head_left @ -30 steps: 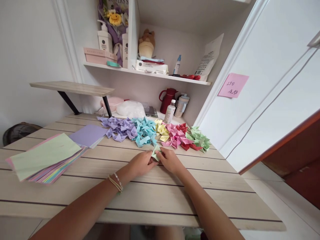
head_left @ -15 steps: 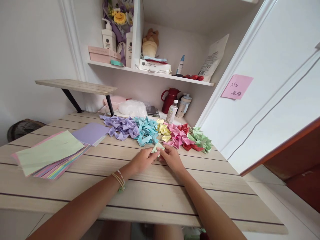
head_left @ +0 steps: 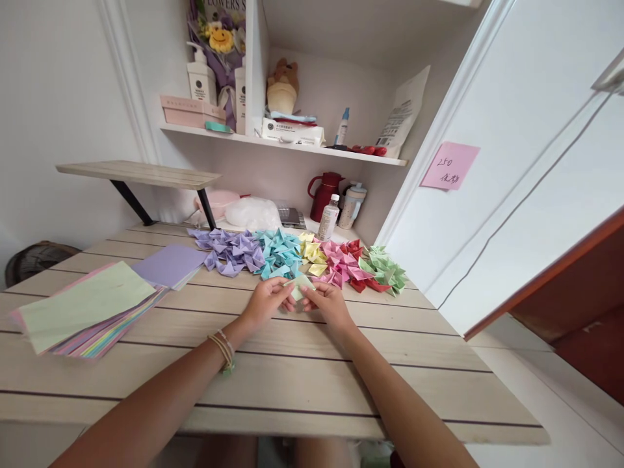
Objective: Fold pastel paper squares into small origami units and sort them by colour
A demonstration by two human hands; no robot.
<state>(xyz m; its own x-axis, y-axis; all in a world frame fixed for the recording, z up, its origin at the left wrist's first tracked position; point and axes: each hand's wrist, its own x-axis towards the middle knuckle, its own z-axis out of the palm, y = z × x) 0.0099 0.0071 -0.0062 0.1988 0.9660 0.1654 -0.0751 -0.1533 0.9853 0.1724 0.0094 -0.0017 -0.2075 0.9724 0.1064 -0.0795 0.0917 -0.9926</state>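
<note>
Between my two hands is a small folded piece of light green paper [head_left: 300,286], held just above the table. My left hand [head_left: 268,300] pinches its left side, and my right hand [head_left: 329,304] pinches its right side with the thumb on top. Beyond my hands lie folded paper boats in colour groups: purple boats [head_left: 233,252], blue boats [head_left: 280,252], yellow boats [head_left: 314,252], pink boats [head_left: 338,261], red boats [head_left: 375,285] and green boats [head_left: 385,268].
Stacked coloured paper sheets [head_left: 82,302] and purple sheets [head_left: 168,265] lie at the left of the slatted table [head_left: 292,383]. Behind the boats stand a clear bottle [head_left: 328,218], a red jug [head_left: 325,195] and a tumbler [head_left: 352,207]. A small raised shelf [head_left: 139,173] is at back left.
The green paper has gone from a pointed, partly opened shape to a flatter square in my fingers. My hands have turned it and now grip its opposite sides. The view shifted slightly.
</note>
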